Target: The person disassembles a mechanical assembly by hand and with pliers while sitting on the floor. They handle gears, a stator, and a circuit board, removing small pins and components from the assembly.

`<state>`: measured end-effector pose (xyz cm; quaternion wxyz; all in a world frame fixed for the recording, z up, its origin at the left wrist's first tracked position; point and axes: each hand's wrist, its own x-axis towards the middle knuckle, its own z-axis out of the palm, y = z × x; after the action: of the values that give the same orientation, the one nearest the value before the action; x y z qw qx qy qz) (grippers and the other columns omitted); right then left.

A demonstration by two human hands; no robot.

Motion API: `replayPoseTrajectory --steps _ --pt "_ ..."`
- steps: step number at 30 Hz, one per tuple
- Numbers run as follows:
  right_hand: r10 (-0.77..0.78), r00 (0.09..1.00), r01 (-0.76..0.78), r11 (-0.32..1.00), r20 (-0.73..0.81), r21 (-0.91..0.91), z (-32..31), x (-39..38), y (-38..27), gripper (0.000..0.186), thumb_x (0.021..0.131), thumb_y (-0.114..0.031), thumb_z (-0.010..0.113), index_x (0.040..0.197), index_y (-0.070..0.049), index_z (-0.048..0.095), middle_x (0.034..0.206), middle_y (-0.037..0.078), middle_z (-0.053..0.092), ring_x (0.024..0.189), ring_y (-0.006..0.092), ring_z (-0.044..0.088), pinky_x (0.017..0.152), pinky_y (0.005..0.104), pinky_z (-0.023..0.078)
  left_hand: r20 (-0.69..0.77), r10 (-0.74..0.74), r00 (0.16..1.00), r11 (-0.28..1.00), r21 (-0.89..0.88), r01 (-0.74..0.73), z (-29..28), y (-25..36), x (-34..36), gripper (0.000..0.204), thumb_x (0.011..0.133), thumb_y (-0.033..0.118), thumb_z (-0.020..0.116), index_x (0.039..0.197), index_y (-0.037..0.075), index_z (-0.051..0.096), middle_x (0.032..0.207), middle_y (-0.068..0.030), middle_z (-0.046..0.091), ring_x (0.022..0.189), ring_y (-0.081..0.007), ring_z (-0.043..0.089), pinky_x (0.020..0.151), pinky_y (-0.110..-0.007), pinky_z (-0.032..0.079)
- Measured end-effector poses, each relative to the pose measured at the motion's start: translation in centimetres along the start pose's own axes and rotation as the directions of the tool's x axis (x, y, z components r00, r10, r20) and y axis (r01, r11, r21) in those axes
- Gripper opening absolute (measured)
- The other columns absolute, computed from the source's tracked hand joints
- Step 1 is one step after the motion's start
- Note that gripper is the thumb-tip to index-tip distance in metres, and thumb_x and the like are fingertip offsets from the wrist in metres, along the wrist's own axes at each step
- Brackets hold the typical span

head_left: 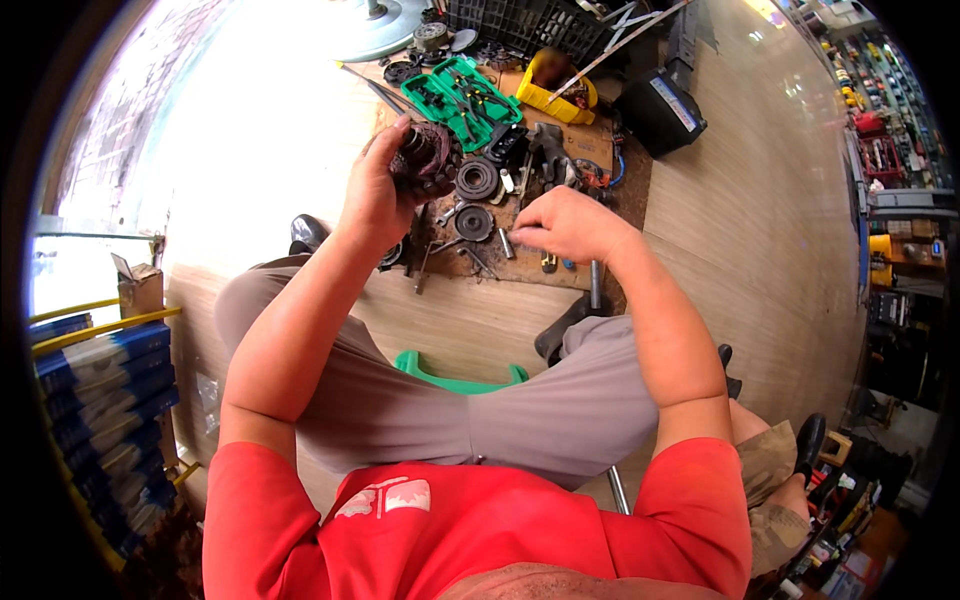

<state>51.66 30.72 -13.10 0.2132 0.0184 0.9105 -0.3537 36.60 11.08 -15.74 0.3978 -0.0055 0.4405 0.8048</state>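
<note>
My left hand (375, 190), raised over the left side of the cardboard mat, is closed round a dark, greasy round metal machine part (424, 155) with a hub in its middle. My right hand (570, 222) reaches over the mat's right side, thumb and fingers pinched together. Whether anything is between those fingertips is too small to tell. Just left of them is a short silver cylinder like a socket (505, 243). Between my hands are a grooved pulley (477, 179) and a round dark disc (473, 223). Wrenches or similar hand tools (478, 262) lie toward me.
A green tool case (462, 98) lies open at the mat's far side. Beyond are a yellow bin (545, 90), a black crate (530, 28) and a black battery-like box (660, 112). Grey gloves (550, 155) lie on the mat (595, 145). Another person's leg (775, 470) is at right.
</note>
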Motion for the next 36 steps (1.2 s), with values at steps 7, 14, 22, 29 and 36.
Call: replayPoseTrajectory --steps 7,14,22,29,36 --pt "0.055 0.875 -0.237 0.915 -0.48 -0.326 -2.2 -0.2 5.8 0.027 0.088 -0.037 0.06 0.092 -0.013 0.071 0.09 0.012 0.068 0.084 0.0333 0.065 0.076 0.043 0.052 0.069 -0.039 0.997 0.998 0.047 0.036 0.7 0.1 -0.8 0.036 0.094 0.034 0.054 0.115 0.005 0.054 0.105 -0.0105 0.064 0.093 -0.0237 0.065 0.078 -0.043 0.056" --pt "-0.113 0.528 -0.187 0.951 -0.842 -0.245 -4.3 -1.1 6.5 0.019 0.086 -0.027 0.066 0.091 -0.01 0.072 0.081 0.012 0.064 0.077 0.0316 0.063 0.068 0.0396 0.051 -0.078 0.003 0.997 0.989 0.146 0.009 1.6 0.3 -1.2 0.036 0.093 0.029 0.06 0.118 0.004 0.051 0.101 -0.0092 0.064 0.088 -0.0215 0.067 0.073 -0.041 0.058" --pt "0.061 0.8 -0.167 0.978 -0.597 -0.124 -2.5 -0.1 6.1 0.035 0.084 -0.023 0.065 0.116 -0.011 0.063 0.1 0.018 0.067 0.092 0.0358 0.064 0.083 0.0404 0.051 -0.021 -0.013 1.0 0.985 0.172 0.016 1.2 0.2 -1.1 0.04 0.093 0.028 0.06 0.122 0.002 0.049 0.105 -0.0113 0.063 0.092 -0.0236 0.066 0.078 -0.042 0.057" --pt "-0.107 0.909 0.266 0.892 -0.402 0.365 1.1 2.1 2.0 0.066 0.082 -0.015 0.063 0.141 0.0 0.039 0.124 0.02 0.06 0.113 0.023 0.059 0.097 0.0335 0.045 0.119 -0.065 0.991 0.994 0.096 0.054 1.5 -1.1 -1.6 0.037 0.095 0.026 0.056 0.122 0.002 0.049 0.11 -0.0127 0.063 0.099 -0.0243 0.065 0.082 -0.044 0.057" --pt "0.041 0.922 0.183 0.831 -0.386 0.525 1.1 1.8 -0.7 0.031 0.088 -0.007 0.062 0.117 0.002 0.06 0.095 0.007 0.07 0.082 0.0082 0.059 0.077 0.0271 0.05 0.071 -0.124 0.99 0.988 0.102 0.116 1.2 -1.6 -1.4 0.033 0.096 0.031 0.053 0.117 0.006 0.054 0.11 -0.0102 0.064 0.099 -0.0217 0.065 0.08 -0.043 0.057"
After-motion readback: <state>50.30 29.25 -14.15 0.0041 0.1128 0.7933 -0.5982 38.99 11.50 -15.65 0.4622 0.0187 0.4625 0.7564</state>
